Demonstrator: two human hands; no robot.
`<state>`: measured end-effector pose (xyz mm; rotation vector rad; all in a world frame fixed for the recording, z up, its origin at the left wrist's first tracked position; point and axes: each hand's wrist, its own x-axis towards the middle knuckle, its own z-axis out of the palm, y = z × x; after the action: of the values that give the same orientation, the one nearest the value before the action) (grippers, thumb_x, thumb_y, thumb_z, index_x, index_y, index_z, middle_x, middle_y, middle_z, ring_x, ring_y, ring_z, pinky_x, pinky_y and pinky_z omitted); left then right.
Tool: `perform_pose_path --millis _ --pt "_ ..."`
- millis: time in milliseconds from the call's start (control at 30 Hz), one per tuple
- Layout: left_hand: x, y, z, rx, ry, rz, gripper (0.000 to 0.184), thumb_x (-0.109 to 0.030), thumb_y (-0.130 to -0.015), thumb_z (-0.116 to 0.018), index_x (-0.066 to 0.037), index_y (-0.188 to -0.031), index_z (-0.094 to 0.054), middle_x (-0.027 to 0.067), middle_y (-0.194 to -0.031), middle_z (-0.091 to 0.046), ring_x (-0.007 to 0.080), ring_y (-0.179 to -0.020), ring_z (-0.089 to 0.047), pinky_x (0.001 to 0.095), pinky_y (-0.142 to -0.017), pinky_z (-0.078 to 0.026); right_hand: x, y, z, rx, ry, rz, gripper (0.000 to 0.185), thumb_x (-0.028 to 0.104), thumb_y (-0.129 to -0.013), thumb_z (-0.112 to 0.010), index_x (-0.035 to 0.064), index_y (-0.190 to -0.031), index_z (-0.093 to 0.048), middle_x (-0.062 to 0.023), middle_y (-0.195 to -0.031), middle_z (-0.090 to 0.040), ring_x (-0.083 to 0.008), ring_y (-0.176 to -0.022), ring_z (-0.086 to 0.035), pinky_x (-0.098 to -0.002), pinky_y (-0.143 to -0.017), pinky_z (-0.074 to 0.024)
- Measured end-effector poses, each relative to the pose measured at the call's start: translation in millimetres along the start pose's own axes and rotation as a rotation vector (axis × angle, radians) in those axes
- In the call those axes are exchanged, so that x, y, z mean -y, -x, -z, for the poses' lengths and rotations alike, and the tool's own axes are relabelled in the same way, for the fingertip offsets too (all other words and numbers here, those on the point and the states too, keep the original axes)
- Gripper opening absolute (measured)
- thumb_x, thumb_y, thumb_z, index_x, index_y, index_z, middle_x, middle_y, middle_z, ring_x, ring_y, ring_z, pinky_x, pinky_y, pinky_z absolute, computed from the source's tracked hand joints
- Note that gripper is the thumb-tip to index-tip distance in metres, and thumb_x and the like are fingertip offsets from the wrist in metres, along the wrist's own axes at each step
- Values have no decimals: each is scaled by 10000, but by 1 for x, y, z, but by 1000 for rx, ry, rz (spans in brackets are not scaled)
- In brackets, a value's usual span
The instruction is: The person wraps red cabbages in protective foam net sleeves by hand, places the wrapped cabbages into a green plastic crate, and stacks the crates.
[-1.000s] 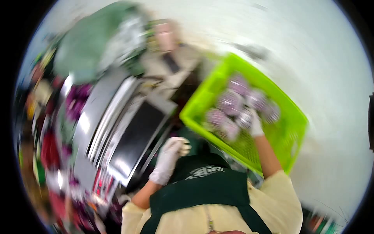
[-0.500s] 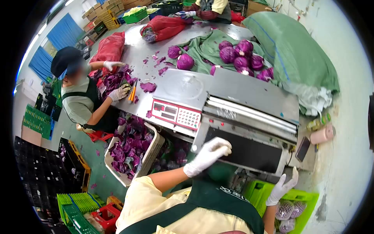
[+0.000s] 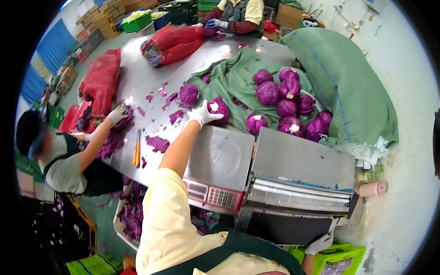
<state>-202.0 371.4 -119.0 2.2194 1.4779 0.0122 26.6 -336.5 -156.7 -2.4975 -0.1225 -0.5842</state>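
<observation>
My left hand (image 3: 201,114), in a white glove, reaches over the scale and grips a red cabbage (image 3: 218,110) at the edge of the green cloth, thumb and fingers around its near side. Beside it sit another red cabbage (image 3: 189,95) and one with its pale stem end up (image 3: 256,123). Below the reaching arm is the scale (image 3: 219,156) with a metal pan and red front panel. At the lower right, my gloved right hand (image 3: 319,244) lies by the corner of the wrapping machine's black plate (image 3: 284,228), fingers extended, holding nothing I can see.
Several red cabbages (image 3: 268,93) lie on green cloth before a large green sack (image 3: 343,82). Orange-handled knives (image 3: 136,153) and leaf scraps are on the metal table (image 3: 133,82). A co-worker (image 3: 64,160) handles leaves at left; another person stands at the far side. A green crate (image 3: 341,259) holds netted cabbages.
My left hand has moved from above the black plate forward and left onto a cabbage. My right hand has come down to the plate's corner. The view has shifted; the left co-worker's hands moved.
</observation>
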Motion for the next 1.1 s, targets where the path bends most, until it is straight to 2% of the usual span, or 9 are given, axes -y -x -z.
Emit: perform_pose_path --millis 67,200,467,600,667,700,867,933,1100 --pt "-25 -23 -30 -168 381 -31 1182 -712 -557 -722 -85 -1457 -281 272 -1244 -558 421 -1160 -541 403 -971 -449 3 1 3 31 15 -33 332 142 -960 -451 -47 -1219 -534 -213 -1214 -524 -334 -1108 -471 -402 -958 -375" --pt "-73 -42 -32 -452 261 29 1124 -571 -530 -800 -62 -1422 -345 279 -1245 -554 401 -1143 -559 414 -950 -468 2 0 1 32 -15 -72 355 181 -962 -438 -40 -1222 -538 -201 -1216 -528 -334 -1121 -468 -399 -971 -363" --pt "-22 -40 -16 243 1701 386 697 -567 -725 -696 -207 -1278 -475 83 -1215 -559 320 -1000 -609 604 -794 -478 -9 4 -4 18 18 -85 341 162 -961 -403 -26 -1218 -523 -207 -1168 -529 -353 -1090 -460 -430 -954 -366" --pt "-77 79 41 -148 1321 155 623 -455 -793 -692 -164 -1300 -477 76 -1201 -564 244 -1094 -549 458 -805 -516 -6 -2 3 88 61 -23 339 138 -932 -469 -48 -1212 -517 -212 -1172 -527 -364 -1103 -457 -442 -956 -359" --pt "-69 111 29 -370 1097 -118 666 -323 -782 -735 -12 -1303 -460 142 -1196 -554 194 -1095 -538 302 -924 -447 5 -11 18 99 62 64 321 57 -888 -520 -41 -1193 -528 -212 -1164 -531 -371 -1118 -462 -447 -972 -358" --pt "-79 148 38 -351 1031 -80 680 -302 -769 -735 6 -1306 -454 150 -1205 -547 202 -1106 -532 306 -955 -422 8 -22 21 61 -222 52 337 -3 -837 -557 -27 -1173 -544 -214 -1180 -529 -375 -1152 -459 -453 -999 -346" --pt "-59 202 -13 -505 1011 -46 643 -295 -792 -733 15 -1289 -466 142 -1232 -516 241 -1135 -499 315 -964 -416 45 -114 53 154 -103 325 399 40 -843 -576 -15 -1234 -523 -172 -1301 -455 -339 -1229 -403 -427 -1051 -306" --pt "-24 190 -43 -666 705 36 671 -344 -793 -732 44 -1273 -469 166 -1230 -526 221 -1135 -497 332 -1001 -374 67 -157 53 88 -213 426 293 42 -851 -569 61 -1141 -607 -158 -1203 -522 -326 -1136 -488 -405 -986 -378" --pt "-15 195 -38 -581 753 -36 735 -421 -878 -640 33 -1382 -356 192 -1298 -483 264 -1153 -498 342 -997 -380 68 -272 -31 262 -195 626 134 159 -833 -581 121 -936 -658 -105 -997 -632 -315 -1004 -571 -405 -844 -459"
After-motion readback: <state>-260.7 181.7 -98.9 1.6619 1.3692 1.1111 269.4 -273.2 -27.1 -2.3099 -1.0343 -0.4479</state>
